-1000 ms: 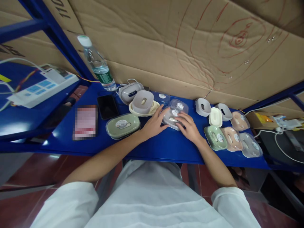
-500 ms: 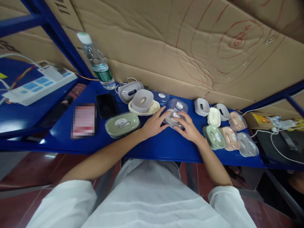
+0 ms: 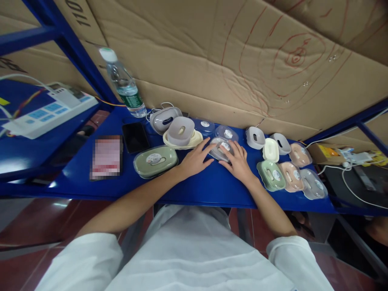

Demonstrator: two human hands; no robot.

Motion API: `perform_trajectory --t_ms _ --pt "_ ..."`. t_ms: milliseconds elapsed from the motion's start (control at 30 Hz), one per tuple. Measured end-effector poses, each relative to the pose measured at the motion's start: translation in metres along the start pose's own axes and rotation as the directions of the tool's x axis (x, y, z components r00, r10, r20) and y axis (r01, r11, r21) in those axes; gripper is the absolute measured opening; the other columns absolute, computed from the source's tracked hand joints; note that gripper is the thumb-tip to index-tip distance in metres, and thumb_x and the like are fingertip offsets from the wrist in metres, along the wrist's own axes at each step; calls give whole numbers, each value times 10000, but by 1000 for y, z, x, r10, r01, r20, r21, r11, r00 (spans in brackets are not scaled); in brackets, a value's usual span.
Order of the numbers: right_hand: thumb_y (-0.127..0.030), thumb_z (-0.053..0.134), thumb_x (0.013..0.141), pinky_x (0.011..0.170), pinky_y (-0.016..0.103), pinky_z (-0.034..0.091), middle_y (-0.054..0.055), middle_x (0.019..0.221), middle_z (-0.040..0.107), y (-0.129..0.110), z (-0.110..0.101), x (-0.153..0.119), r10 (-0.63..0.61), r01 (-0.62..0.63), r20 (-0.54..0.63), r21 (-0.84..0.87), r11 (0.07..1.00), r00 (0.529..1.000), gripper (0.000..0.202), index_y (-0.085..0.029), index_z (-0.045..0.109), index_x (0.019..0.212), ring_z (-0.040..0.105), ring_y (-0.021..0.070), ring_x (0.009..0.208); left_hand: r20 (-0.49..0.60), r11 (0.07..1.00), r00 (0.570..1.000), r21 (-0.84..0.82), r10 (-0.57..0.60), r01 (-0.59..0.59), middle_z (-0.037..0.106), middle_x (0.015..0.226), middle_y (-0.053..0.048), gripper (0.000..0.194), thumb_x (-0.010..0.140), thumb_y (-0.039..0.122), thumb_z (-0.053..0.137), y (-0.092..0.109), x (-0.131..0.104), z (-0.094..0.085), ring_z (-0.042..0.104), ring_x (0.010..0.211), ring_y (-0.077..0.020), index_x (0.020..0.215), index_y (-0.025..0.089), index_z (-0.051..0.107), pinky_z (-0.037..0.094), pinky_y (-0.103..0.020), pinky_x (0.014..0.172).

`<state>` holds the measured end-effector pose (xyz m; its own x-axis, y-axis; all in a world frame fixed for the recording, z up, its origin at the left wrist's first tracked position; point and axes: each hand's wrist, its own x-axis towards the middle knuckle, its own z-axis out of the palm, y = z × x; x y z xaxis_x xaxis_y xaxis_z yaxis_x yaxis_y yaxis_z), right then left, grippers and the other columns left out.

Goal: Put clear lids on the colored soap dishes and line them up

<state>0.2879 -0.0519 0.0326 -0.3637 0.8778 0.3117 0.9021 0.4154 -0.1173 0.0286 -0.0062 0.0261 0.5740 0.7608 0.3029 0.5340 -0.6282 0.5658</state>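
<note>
A grey soap box (image 3: 217, 150) with a clear, labelled lid sits on the blue table in front of me. My left hand (image 3: 198, 158) grips its left side, thumb and fingers spread around the edge. From the right, my right hand (image 3: 238, 159) holds the same box, with fingertips over the lid and the thumb at the near edge. Just behind it lies a clear lid (image 3: 223, 131) with a round label, and another clear lid (image 3: 203, 126) is farther left. A green lidded soap box (image 3: 156, 161) rests beside my left forearm.
At left stand a grey tray (image 3: 181, 130) on a cream one, a phone (image 3: 135, 136), a water bottle (image 3: 127, 91) and a power strip (image 3: 51, 111). On the right are several trays and lidded boxes, including a green one (image 3: 270, 176). Cardboard (image 3: 188, 60) walls the back.
My right hand's fingers have shifted slightly on the lid of the grey soap box. The view has tilted a little; the other things keep their places.
</note>
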Motion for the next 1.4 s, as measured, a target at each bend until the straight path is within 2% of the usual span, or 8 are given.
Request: perform_trajectory --t_ms 100,367,667,967,1067,1133,1267,1400 --pt "-542 543 1097 1260 753 354 129 1812 279 1 3 -1 51 -49 -25 61 997 998 617 -379 449 1684 230 444 1682 13 1000 1000 17 6 -6 333 1781 -156 644 1036 330 649 1 0 0 407 1629 -357 1646 261 453 461 -546 1282" --pt "-630 668 1011 1290 695 372 138 1744 385 18 2 1 -31 35 -22 188 982 999 756 -371 447 1686 383 395 1603 -3 1000 1000 6 10 -10 348 1767 -148 635 1048 364 641 1 -1 1 411 1623 -349 1645 269 450 452 -533 1291" --pt "-630 653 1029 1326 617 343 149 1824 231 16 8 0 -43 28 40 317 948 998 765 -332 432 1697 273 369 1690 -31 1000 999 -10 13 -14 462 1639 -160 586 1045 404 654 -3 0 0 497 1543 -355 1595 259 514 500 -546 1248" --pt "-746 683 954 1300 612 407 166 1720 414 20 -4 0 -72 57 31 340 939 997 838 -316 509 1652 412 384 1612 -73 997 994 -13 77 -78 356 1719 -198 688 1002 388 695 0 0 -1 381 1620 -386 1630 220 469 384 -583 1324" --pt "-753 455 1061 1264 567 473 138 1700 487 21 -7 2 -75 51 27 510 859 997 776 -324 410 1705 513 327 1553 -8 978 978 12 207 -207 368 1736 -158 659 947 396 767 5 -1 -6 344 1639 -403 1565 281 570 321 -622 1343" --pt "-663 292 1133 1243 541 500 124 1656 555 23 -7 5 20 -6 -21 552 834 1000 677 -313 416 1699 571 284 1504 52 964 964 37 260 -262 454 1685 -148 636 916 415 811 9 -2 -9 405 1601 -402 1513 297 626 331 -627 1331" --pt "-583 343 1147 1310 567 407 125 1592 622 28 -5 10 129 -79 -107 388 918 986 587 -258 594 1566 528 286 1535 85 955 959 99 272 -279 511 1639 -150 623 915 432 822 16 -3 -11 496 1525 -377 1494 286 644 384 -585 1300" --pt "-515 308 1157 1261 562 443 145 1502 683 35 -1 11 111 -81 -85 298 951 990 578 -216 574 1574 588 294 1451 52 970 980 142 192 -197 514 1624 -176 606 930 400 794 20 -4 -10 497 1511 -399 1494 243 636 408 -587 1279"
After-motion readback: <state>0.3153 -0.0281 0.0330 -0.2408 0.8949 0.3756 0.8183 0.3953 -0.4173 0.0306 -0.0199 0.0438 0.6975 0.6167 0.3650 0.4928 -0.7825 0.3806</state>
